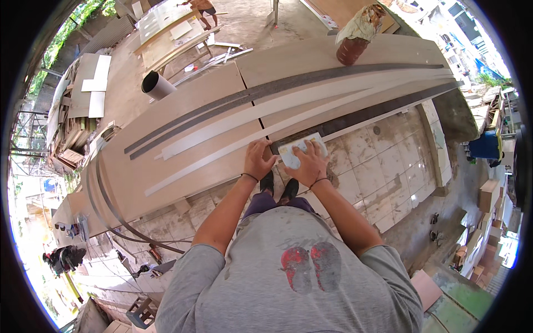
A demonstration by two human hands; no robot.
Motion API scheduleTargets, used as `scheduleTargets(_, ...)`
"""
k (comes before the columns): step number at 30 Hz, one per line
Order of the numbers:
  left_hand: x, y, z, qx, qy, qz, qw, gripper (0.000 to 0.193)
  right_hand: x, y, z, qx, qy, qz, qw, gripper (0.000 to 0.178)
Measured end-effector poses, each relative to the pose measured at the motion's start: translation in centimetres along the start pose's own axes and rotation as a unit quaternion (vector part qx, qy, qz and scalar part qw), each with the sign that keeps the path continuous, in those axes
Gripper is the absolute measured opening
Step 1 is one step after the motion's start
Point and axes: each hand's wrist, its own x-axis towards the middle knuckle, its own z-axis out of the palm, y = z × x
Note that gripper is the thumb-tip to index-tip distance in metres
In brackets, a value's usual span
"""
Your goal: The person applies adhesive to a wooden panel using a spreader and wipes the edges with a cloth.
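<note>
White rectangular block is grasped by your right hand over a long dark strip; whether your left hand grips is unclear.

The head-worn fisheye camera looks steeply down and forward over the wearer's shirt, close to the bench, whose near edge crosses mid-frame, far edge towards the top.

Co-worker: there, top of your view, beside pale boards.
Cylinder: dark-mouthed, ahead to your left.
White panels: out on your left, near piled wood.
Blue bin: far over to your right.
Tiled floor: pale and stained, below you.
</note>
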Motion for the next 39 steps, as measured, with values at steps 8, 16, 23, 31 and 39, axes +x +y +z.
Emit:
scheduleTargets(8,0.3,0.6,0.0,-0.026,-0.003,-0.002,1.000,0.043,2.6,3.0,-3.1,-0.020,0.016,0.037,0.999,0.067)
scheduleTargets(16,0.2,0.2,0.1,-0.024,-0.005,-0.020,1.000,0.048,2.6,2.0,-3.7,-0.010,-0.038,0.030,0.999,0.067)
scheduleTargets(23,0.2,0.5,0.0,-0.029,-0.014,-0.010,0.999,0.061,2.1,-1.2,-1.5,-0.009,-0.015,-0.002,1.000,0.065)
scheduleTargets(31,0.3,0.3,0.2,-0.028,-0.017,-0.016,0.999,0.061,1.6,-1.8,0.0,-0.024,0.029,-0.015,0.999,0.063)
scheduleTargets(39,0.4,0.6,-0.1,-0.047,-0.026,-0.010,0.998,0.065,1.8,-2.9,-0.5,-0.031,0.019,-0.002,0.999,0.063)
